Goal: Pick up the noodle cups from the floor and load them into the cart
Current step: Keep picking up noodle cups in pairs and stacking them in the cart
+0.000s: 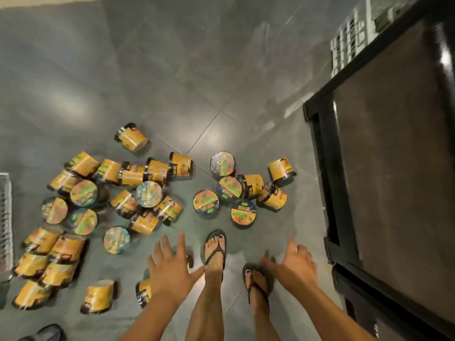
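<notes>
Looking straight down at grey tiled floor [147, 70]; frame motion-blurred.

Containers: black cart [325, 180] at right, a dark flat deck inside a black frame. White slatted crate [349, 43] beyond its far corner; contents cannot be made out. White wire rack [5, 217] cut off by the left edge; contents likewise unclear.

Noodle cups [149, 194]: every cup in view is on the floor, well apart from the cart deck. Yellow-and-black sides, printed foil lids. Most lie tipped on their sides; some stand lid-up.

Hands: left hand [170, 269] reaches forward palm down, fingers straight and spread, grasping nothing; it overlaps one tipped cup [144, 291] below it. Right hand [295, 267] also extended, fingers loose and blurred, grasping nothing, between the right foot [256, 284] and the cart frame. Left foot [215, 254] forward of the right, both in dark flip-flops.

Counts: right group [243, 212], nearest the cart, 7 cups (4 lid-up, 3 tipped). Left group about 22; overlap and blur prevent an exact figure. One dark shoe [49, 333] at the bottom left corner.
</notes>
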